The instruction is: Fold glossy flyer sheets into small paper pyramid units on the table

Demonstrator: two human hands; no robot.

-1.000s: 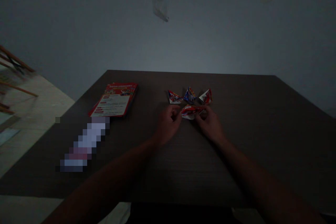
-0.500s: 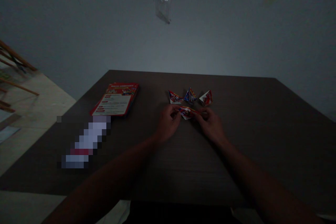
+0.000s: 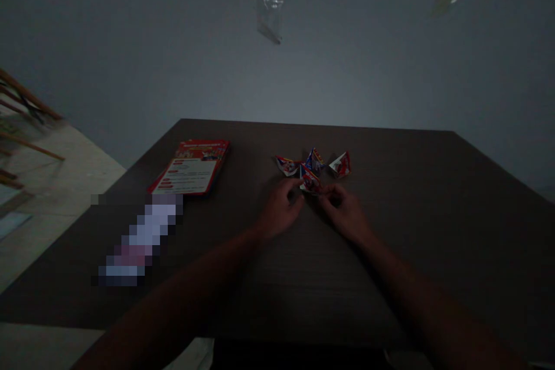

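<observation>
Between my hands sits a folded paper piece (image 3: 310,180) in red, blue and white, its pointed flap raised. My left hand (image 3: 280,208) is at its left side, the index fingertip touching the edge or very near it. Thumb and index of that hand are apart, with a gap between them. My right hand (image 3: 344,211) pinches the piece's lower right corner between thumb and index. Just behind are three similar folded pieces: a red and white one (image 3: 287,166) to the left, a blue one (image 3: 315,160) partly hidden in the middle, and a white and red one (image 3: 341,165) to the right.
A stack of red printed cards or leaflets (image 3: 191,167) lies on the dark table (image 3: 425,185), left of the hands. Nearer me is a pixelated, pale long object (image 3: 145,237). A wall (image 3: 368,69) rises behind the table. Wooden legs (image 3: 34,144) show at far left.
The held paper piece has turned from stretched flat between both hands to standing with a raised point. My left fingers have parted from their grip. The left rear piece has shifted slightly.
</observation>
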